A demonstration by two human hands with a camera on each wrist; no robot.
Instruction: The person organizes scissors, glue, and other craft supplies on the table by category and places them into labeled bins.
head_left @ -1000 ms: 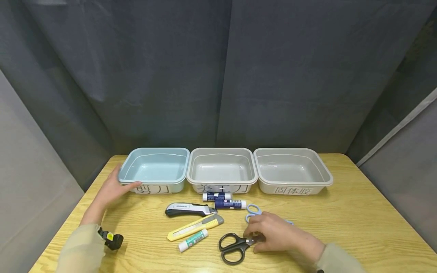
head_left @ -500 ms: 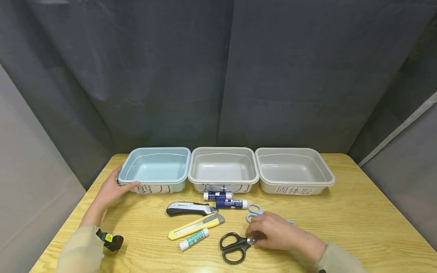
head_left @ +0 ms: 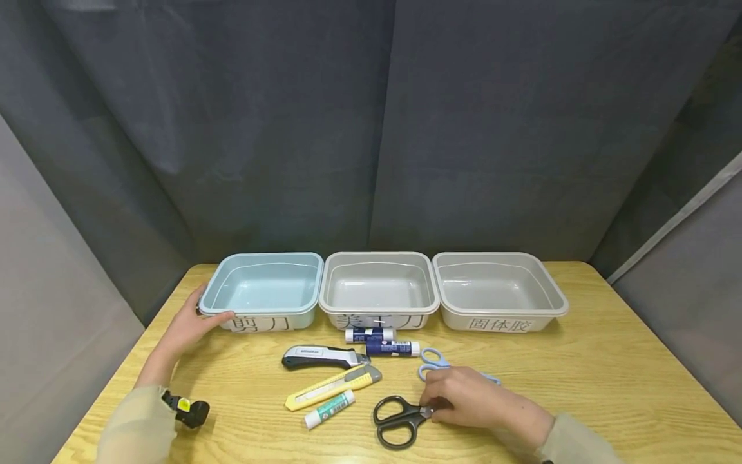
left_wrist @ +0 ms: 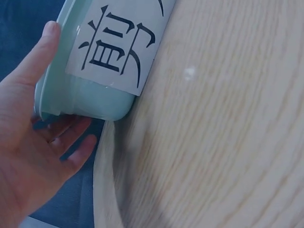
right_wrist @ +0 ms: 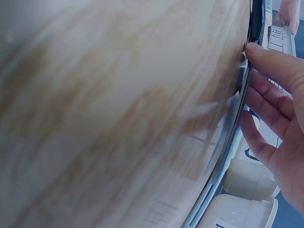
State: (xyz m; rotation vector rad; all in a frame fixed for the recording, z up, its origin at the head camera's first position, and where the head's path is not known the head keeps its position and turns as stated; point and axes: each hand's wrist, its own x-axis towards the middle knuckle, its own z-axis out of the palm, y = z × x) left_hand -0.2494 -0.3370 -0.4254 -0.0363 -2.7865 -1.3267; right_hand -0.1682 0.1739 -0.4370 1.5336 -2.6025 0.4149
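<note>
In the head view my left hand (head_left: 188, 325) holds the left end of the light-blue bin (head_left: 263, 283), thumb across its front; its fingers (left_wrist: 71, 133) bend beneath the rim in the left wrist view. At the front right, my right hand (head_left: 464, 396) pinches the blades of the black-handled scissors (head_left: 400, 422). Those scissors lie on the table, handles pointing left. Light-blue-handled scissors (head_left: 431, 364) lie just behind that hand, which partly hides them. To the left are a yellow utility knife (head_left: 333, 386), a white-and-black utility knife (head_left: 321, 356) and a green glue stick (head_left: 329, 409).
Two dark-blue glue sticks (head_left: 391, 348) lie before the middle grey bin (head_left: 379, 317). Another grey bin (head_left: 501, 319) stands at its right. All the bins carry front labels and stand in a row along the back of the wooden table (head_left: 614, 380). Grey curtains (head_left: 371, 129) enclose the table.
My right hand has shifted very slightly at the scissor blades, its fingers drawn a little closer together. The left hand stays at the light-blue bin, and the objects lie as before.
</note>
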